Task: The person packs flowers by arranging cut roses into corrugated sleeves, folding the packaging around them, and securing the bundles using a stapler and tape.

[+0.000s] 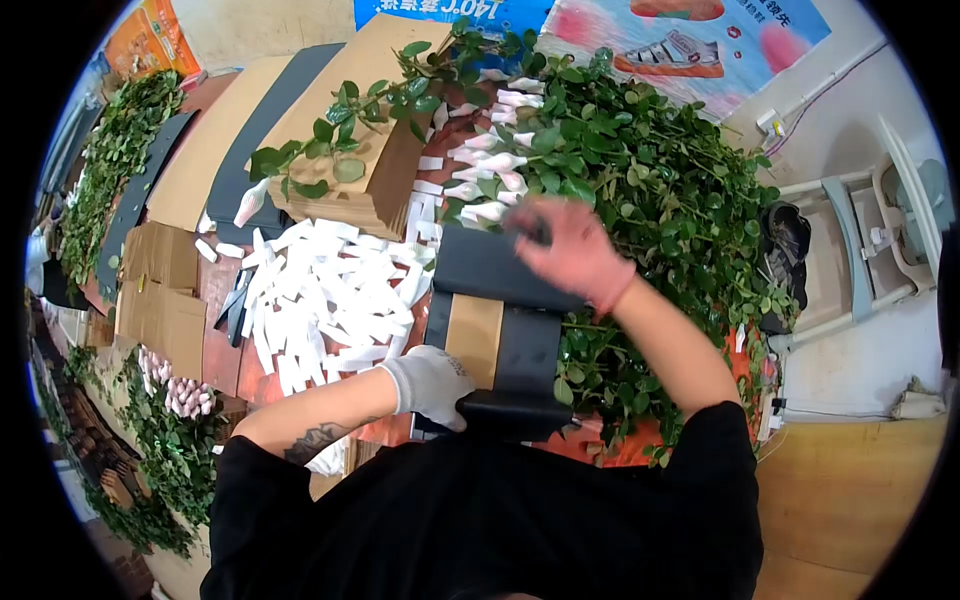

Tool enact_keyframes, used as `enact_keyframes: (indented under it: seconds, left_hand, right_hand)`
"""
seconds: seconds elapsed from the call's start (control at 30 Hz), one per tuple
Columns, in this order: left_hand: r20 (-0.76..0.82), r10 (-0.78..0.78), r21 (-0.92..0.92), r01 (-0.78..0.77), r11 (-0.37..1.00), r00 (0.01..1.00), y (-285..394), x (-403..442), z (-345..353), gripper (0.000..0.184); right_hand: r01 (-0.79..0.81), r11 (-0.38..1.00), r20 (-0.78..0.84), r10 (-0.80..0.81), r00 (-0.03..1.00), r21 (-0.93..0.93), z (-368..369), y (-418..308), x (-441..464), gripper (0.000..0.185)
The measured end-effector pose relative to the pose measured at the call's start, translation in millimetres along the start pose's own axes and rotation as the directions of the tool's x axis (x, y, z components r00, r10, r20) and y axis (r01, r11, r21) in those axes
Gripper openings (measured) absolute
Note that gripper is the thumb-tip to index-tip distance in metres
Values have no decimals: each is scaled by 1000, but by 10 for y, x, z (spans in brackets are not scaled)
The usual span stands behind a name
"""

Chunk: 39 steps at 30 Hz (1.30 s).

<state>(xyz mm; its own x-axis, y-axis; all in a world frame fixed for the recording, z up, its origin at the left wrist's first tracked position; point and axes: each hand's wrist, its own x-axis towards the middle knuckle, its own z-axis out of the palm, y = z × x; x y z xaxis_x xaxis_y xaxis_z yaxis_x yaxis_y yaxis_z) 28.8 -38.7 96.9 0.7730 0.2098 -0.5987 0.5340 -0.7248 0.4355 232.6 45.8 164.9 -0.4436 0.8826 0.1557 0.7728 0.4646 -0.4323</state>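
In front of my body lies a black sheet [525,350] with its far and near edges folded inward, and a strip of brown cardboard [473,340] shows between the folds. My left hand [435,385], in a whitish glove, is closed at the left end of the near fold; its fingertips are partly hidden. Over the far fold's right end hovers my right hand [573,250] in a pink glove. Its dark fingertips are smeared by motion, so their grip is unclear. Just beyond it lie pale rosebuds in white sleeves [485,212].
Leafy rose stems [670,190] are heaped on the right. White sleeves [335,290] lie piled on the left beside black-handled scissors [236,308]. Behind them stands a stack of brown cardboard [330,140] with one rose [252,200] across it. A folding chair [850,235] stands far right.
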Motion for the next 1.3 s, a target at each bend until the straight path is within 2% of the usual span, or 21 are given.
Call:
enact_keyframes:
  seconds: [0.03,0.07,0.17,0.23,0.33,0.37,0.4,0.43,0.47,0.5,0.57,0.63,0.7,0.77,0.83,0.97,1.13,1.17,1.2,1.23,1.3]
  left_hand:
    - [-3,-1,5,1,1000,1000,-67,-19,-43,56]
    - [16,11,-75,-10,997,1000,-114,-36,-98,59]
    - [53,101,-181,-90,979,993,-309,89,-121,69]
    - [44,112,-193,-102,976,993,-325,98,-139,68]
    - [95,74,-221,-52,974,993,-255,47,-282,67]
    - [145,42,-234,-7,972,989,-238,11,-291,67]
    - [103,73,-263,-44,964,992,-300,51,-175,65]
    - [105,53,-288,-21,957,993,-322,37,-170,65]
    - [110,56,-270,-24,962,992,-316,42,-205,64]
    - [124,70,-248,-37,968,990,-307,40,-206,62]
    - [104,101,-251,-72,965,989,-316,56,-135,61]
    - [145,53,-221,-20,975,988,-267,28,-272,62]
    - [163,68,-225,-29,974,984,-281,66,-253,62]
    - [166,68,-239,-27,971,984,-307,41,-236,62]
    - [132,29,-233,3,972,991,-284,2,-215,63]
    - [109,25,-267,5,964,994,-269,-53,-184,64]
    - [-102,69,-277,-95,956,992,-329,-30,-43,66]
    - [-92,117,-235,-136,962,989,-310,-15,-69,66]
    - [-77,88,-229,-104,968,993,-281,-24,-108,65]
    - [-63,50,-231,-63,971,997,-267,-37,-110,64]
    - [-144,113,-179,-138,974,983,-304,-29,-126,62]
  right_hand:
    - [-40,999,-105,38,994,-18,-119,123,215,26]
    - [66,948,-180,-127,975,-311,-61,494,437,34]
    - [79,710,66,-45,997,-700,221,1515,1018,60]
    - [91,613,195,104,975,-785,366,1704,1139,51]
    - [198,555,236,-3,972,-808,495,2094,1291,29]
    - [161,698,97,-130,987,-698,327,2097,1344,9]
    - [208,627,-219,-532,818,-751,160,2171,1407,10]
    - [115,851,-303,-305,903,-513,-111,2064,1449,10]
    - [39,833,-446,-335,830,-552,-325,2128,1536,15]
    - [-160,626,-441,-323,838,-764,-615,1947,1538,22]
    - [-179,709,-563,-353,747,-683,-834,2077,1657,25]
    - [-201,616,-415,-227,881,-762,-769,2084,1746,29]
    - [-106,561,-38,131,991,-821,-389,1936,1798,36]
    - [52,502,3,-98,995,-863,159,1938,1430,46]
    - [131,732,-47,-218,975,-669,453,1742,1021,49]
    - [-60,895,313,217,925,-442,626,1599,581,56]
    - [126,706,176,-2,984,-697,999,1976,461,25]
    - [133,592,215,70,974,-795,1136,2154,500,25]
    - [187,175,190,0,982,-967,1231,2256,506,25]
    - [176,573,355,217,909,-800,762,1762,566,30]
    - [-63,737,241,299,923,-672,725,1897,675,29]
